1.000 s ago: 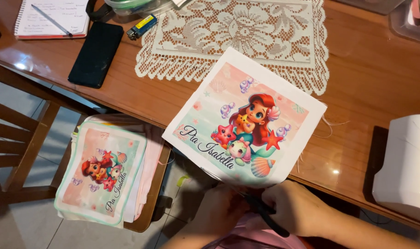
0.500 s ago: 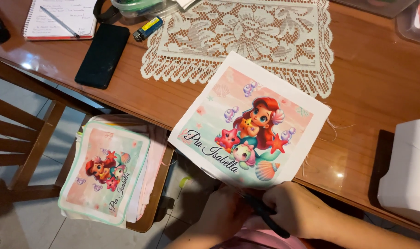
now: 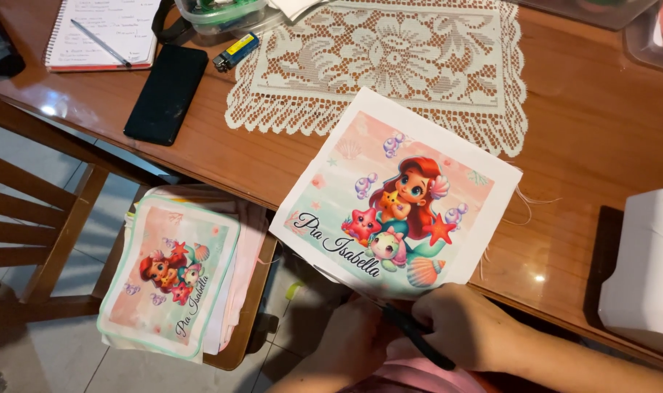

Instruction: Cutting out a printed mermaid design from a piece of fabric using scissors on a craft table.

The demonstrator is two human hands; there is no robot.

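Observation:
A square piece of printed fabric (image 3: 401, 196) with a red-haired mermaid cartoon lies on the wooden table (image 3: 586, 153), its near edge hanging over the table's front. My right hand (image 3: 466, 327) grips black-handled scissors (image 3: 415, 336) just below that edge. My left hand (image 3: 357, 342) sits beside it, under the fabric's near corner, fingers curled; what it holds is hidden.
A stack of similar printed fabric pieces (image 3: 173, 273) rests on a wooden chair (image 3: 48, 240) at the left. On the table lie a lace doily (image 3: 390, 65), a black phone (image 3: 166, 93), a notebook with pen (image 3: 102, 33), a lighter (image 3: 236, 51) and a white machine (image 3: 644, 269).
The view has shifted slightly, so everything sits a little further right and lower in frame. My hands stay at the fabric's near edge with the scissors.

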